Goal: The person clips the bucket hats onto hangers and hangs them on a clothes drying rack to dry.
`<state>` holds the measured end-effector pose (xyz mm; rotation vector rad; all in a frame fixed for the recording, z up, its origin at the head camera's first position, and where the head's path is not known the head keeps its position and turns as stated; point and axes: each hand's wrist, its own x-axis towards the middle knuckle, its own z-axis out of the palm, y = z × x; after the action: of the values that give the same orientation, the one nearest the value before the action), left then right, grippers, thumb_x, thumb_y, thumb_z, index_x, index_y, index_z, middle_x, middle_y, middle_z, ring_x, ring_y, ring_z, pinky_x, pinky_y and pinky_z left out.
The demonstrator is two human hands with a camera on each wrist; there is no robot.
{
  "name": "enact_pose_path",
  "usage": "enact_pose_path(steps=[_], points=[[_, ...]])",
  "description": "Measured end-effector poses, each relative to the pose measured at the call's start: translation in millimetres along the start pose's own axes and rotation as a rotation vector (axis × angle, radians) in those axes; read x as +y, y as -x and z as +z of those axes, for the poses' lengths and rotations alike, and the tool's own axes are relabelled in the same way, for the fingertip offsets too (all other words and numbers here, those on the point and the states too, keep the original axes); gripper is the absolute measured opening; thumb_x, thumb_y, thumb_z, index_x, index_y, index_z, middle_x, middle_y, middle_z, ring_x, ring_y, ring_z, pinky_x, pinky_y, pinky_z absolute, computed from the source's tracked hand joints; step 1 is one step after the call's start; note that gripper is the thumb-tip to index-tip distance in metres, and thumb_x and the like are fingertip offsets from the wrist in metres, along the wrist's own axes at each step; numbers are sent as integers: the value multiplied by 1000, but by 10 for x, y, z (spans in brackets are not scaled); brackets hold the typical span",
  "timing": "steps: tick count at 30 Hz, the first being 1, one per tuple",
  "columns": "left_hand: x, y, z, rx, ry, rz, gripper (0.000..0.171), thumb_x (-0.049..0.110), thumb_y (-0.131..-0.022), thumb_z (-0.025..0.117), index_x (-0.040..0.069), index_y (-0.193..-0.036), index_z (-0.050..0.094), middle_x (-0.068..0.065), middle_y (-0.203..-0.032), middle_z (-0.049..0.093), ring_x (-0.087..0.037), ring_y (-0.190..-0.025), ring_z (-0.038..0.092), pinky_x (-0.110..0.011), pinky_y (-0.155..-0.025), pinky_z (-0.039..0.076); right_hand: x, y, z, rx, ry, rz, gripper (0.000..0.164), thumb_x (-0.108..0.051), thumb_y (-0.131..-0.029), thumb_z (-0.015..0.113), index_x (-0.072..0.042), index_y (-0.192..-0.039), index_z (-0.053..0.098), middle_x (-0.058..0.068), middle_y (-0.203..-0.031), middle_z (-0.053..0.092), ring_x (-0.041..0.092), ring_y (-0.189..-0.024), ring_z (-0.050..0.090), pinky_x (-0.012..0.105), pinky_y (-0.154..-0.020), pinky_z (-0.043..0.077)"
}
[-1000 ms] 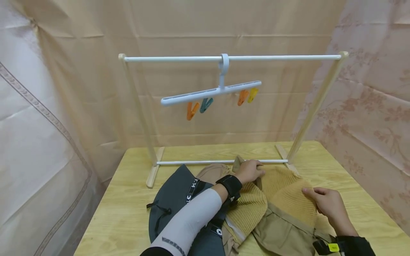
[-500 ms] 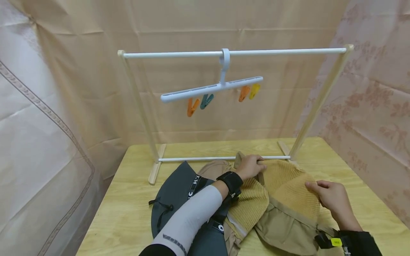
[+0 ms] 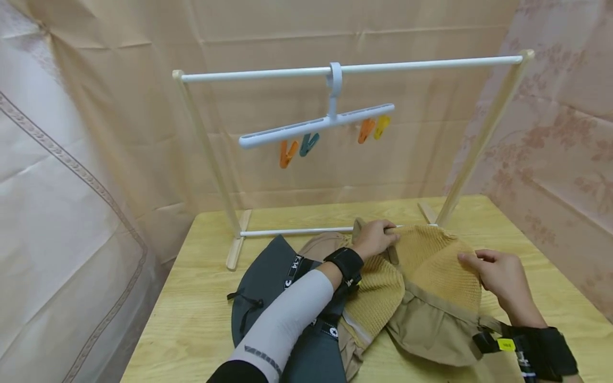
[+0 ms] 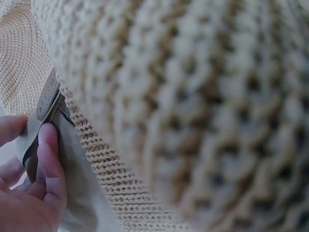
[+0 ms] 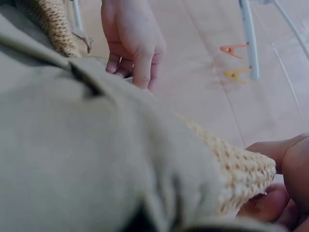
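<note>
A sun hat of yellow knit (image 3: pixel 428 258) and khaki cloth (image 3: pixel 431 324) is held between both hands, its far edge raised over the rack's lower bar. At its left side my left hand (image 3: pixel 375 239) grips a khaki band; in the left wrist view a small label patch (image 4: pixel 47 99) shows between thumb and fingers. My right hand (image 3: pixel 500 274) pinches the right edge of the knit between thumb and fingers, as the right wrist view also shows the knit edge (image 5: pixel 244 176). A dark grey sun hat (image 3: pixel 268 282) with lettered black straps lies under my left forearm.
A rack with a white top bar (image 3: pixel 421 65) stands on the wooden table (image 3: pixel 191 308). From it hangs a light blue hanger (image 3: pixel 316 125) with orange (image 3: pixel 287 154), teal (image 3: pixel 308 143) and yellow (image 3: pixel 381 127) clips. Cloth curtains (image 3: pixel 268 37) surround the table.
The right hand has lifted its edge of the yellow and khaki hat somewhat. The left hand keeps its grip. The rack and hanger appear higher in the head view.
</note>
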<state>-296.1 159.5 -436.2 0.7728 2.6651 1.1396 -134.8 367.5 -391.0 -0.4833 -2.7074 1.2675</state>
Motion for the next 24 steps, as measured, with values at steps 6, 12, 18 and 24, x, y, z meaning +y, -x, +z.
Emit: enact_pose_path(steps=[6,12,18,24], points=[[16,15,-50,7,3,14,38,34,-96,61,18,-131,63,2,-130,64,-14,-114,62,-24,-90,51,-78,-10,-18,33,-7,-10,71,-44,-94,61,14,-134,49,-6,-53,48,12,-49,45,27,-51,38],[-1,0,-70,29,-21,39,38,36,-97,60,19,-131,62,2,-131,64,-14,-117,61,-25,-93,50,-184,-33,-46,70,1,-42,64,-41,-94,62,12,-130,54,-9,-54,48,10,-47,43,28,-47,37],[1,13,-131,30,8,44,39,37,-98,58,18,-132,61,1,-129,64,-13,-112,63,-24,-90,51,-284,-53,-86,77,-22,-75,66,-40,-93,65,12,-131,53,-16,-61,52,8,-48,43,27,-47,38],[4,57,-144,65,-13,47,38,37,-97,59,18,-130,63,1,-127,64,-13,-111,62,-23,-88,51,-325,-56,-75,72,-46,-83,64,-41,-92,65,10,-129,56,-27,-71,54,5,-55,48,25,-49,43]])
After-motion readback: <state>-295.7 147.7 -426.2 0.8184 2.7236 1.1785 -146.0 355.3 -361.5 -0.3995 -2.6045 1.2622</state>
